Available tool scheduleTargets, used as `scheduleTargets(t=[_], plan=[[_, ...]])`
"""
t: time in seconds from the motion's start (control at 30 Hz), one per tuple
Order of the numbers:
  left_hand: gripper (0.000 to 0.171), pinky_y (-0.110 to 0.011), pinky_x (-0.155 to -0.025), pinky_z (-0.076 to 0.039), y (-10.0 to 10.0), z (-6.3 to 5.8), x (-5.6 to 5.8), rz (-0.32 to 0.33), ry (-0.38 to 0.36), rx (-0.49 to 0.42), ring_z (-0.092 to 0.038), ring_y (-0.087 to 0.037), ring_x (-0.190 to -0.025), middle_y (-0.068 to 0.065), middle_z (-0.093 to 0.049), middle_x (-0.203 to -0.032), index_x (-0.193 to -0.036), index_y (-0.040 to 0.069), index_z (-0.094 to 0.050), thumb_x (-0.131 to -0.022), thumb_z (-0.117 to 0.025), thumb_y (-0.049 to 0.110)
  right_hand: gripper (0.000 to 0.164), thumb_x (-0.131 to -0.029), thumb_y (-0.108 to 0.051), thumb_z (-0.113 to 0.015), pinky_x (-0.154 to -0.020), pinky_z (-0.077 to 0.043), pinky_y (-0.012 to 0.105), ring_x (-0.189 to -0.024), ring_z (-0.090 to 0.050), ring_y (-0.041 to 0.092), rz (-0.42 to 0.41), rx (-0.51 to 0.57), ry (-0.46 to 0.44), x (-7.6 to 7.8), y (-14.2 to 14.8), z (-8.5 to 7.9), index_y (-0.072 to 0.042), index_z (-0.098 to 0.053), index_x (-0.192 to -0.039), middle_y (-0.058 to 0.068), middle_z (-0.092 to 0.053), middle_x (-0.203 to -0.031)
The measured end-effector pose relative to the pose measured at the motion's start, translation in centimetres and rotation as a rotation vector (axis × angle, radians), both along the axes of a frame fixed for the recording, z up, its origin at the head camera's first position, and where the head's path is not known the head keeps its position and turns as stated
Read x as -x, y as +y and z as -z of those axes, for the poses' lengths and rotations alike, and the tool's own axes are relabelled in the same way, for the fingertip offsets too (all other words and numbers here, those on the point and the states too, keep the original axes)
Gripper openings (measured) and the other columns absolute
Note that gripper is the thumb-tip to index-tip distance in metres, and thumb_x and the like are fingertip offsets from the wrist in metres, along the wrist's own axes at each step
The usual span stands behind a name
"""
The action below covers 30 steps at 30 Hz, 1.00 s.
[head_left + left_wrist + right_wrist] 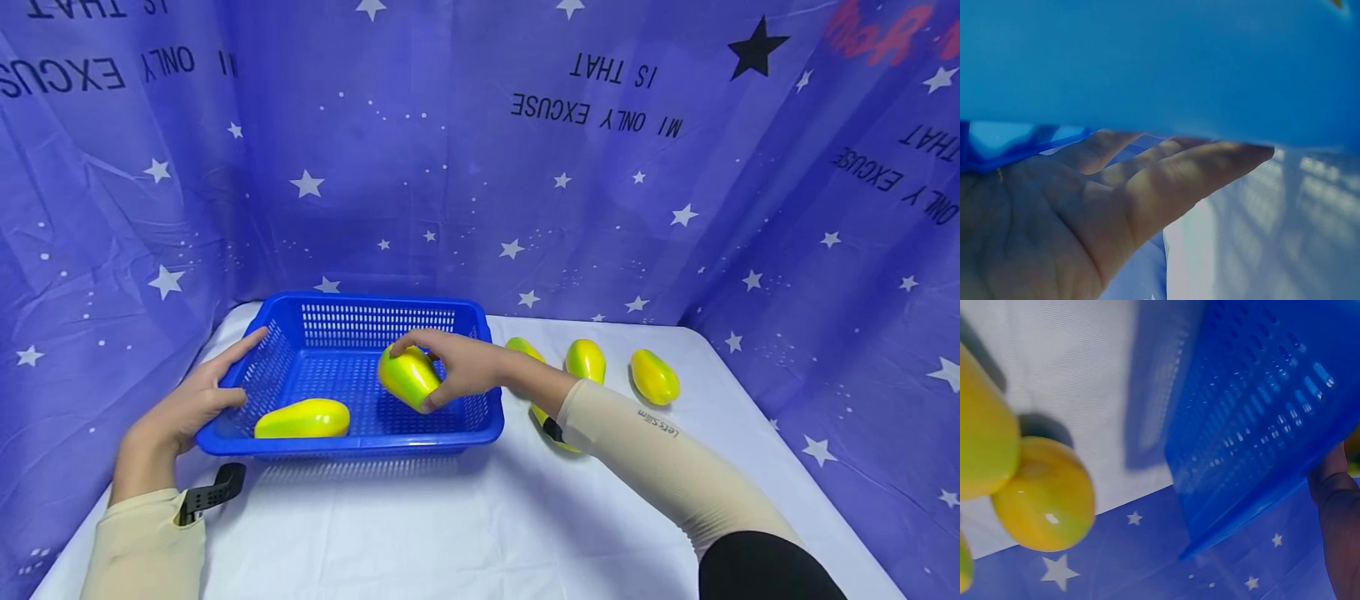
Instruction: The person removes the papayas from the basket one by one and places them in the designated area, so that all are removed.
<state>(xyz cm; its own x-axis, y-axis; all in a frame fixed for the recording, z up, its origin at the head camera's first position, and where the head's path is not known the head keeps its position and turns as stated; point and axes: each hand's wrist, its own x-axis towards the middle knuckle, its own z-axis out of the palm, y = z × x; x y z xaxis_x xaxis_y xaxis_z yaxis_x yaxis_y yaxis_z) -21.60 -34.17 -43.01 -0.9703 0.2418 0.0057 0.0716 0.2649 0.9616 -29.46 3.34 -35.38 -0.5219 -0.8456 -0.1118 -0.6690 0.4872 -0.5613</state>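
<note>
Right grip: my right hand (457,360) is closed on a yellow-green fruit (408,377), thumb at its near end, fingertips over its far end. Spanning the length this way appears chosen because the skin is glossy and rounded, so that pressure from both ends should limit slipping. The held fruit is within the outline of the basket (337,446), toward its right end; whether it touches the floor of the basket I cannot tell.

Left grip: my left hand (187,404) holds the left end of the basket, well to the left of my right grip. Thumb and forefinger lie over the rim; the left wrist view shows other fingers stretched beneath it. I judge this hold is there to steady the basket. How firmly I press, I cannot tell.

Contents: one resting fruit (302,418) lies on its side to the left of my right grip, nearer my body, beside the near wall.

Outside the basket, right of that grip: a far fruit (522,346), an upright-looking fruit (585,360) and an outermost fruit (655,377), all on the white cloth (360,533). A partly hidden fruit (540,414) sits behind my forearm. Their grouping, I judge, puts them within easy reach of my right arm.
</note>
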Motion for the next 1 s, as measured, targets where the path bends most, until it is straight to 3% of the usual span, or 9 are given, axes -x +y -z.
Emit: scheduleTargets(t=[0.27,0.63,0.83,1.0], plan=[[0.096,-0.038,-0.075,-0.056,-0.1,0.0,0.1,0.007,-0.011,-0.022,-0.047,-0.029,-0.107,-0.028,-0.01,-0.152,-0.157,0.036,-0.009,-0.079,-0.045,-0.007,0.076,-0.073,-0.024,-0.085,-0.084,-0.052,0.035,-0.116,-0.046,0.018,0.125,0.107,-0.07,-0.4,3.0,0.2,-0.039,-0.044,-0.135,-0.012,-0.041,-0.136],[0.096,-0.042,-0.075,-0.057,0.0,-0.3,0.1,0.012,-0.024,-0.03,-0.051,-0.025,-0.104,-0.028,-0.009,-0.151,-0.157,0.037,-0.01,-0.079,-0.045,-0.007,0.08,-0.075,-0.02,-0.084,-0.086,-0.053,0.034,-0.116,-0.049,0.024,0.186,0.275,-0.143,-1.5,6.4,-1.1,-0.038,-0.04,-0.138,-0.012,-0.032,-0.146],[0.097,-0.044,-0.075,-0.056,0.0,-0.2,0.1,0.013,-0.043,-0.039,-0.049,-0.031,-0.106,-0.029,-0.005,-0.152,-0.156,0.04,-0.01,-0.078,-0.046,-0.006,0.08,-0.075,-0.014,-0.083,-0.087,-0.053,0.035,-0.127,-0.045,0.022,0.208,0.328,-0.175,-1.9,8.1,-1.3,-0.036,-0.04,-0.139,-0.014,-0.028,-0.15],[0.096,-0.042,-0.075,-0.057,0.1,0.0,0.1,0.012,-0.034,-0.033,-0.049,-0.025,-0.106,-0.028,-0.007,-0.152,-0.156,0.039,-0.01,-0.079,-0.046,-0.006,0.083,-0.075,-0.008,-0.082,-0.09,-0.051,0.037,-0.133,-0.041,0.024,0.231,0.347,-0.198,-2.5,9.2,-1.5,-0.031,-0.038,-0.141,-0.01,-0.027,-0.152]])
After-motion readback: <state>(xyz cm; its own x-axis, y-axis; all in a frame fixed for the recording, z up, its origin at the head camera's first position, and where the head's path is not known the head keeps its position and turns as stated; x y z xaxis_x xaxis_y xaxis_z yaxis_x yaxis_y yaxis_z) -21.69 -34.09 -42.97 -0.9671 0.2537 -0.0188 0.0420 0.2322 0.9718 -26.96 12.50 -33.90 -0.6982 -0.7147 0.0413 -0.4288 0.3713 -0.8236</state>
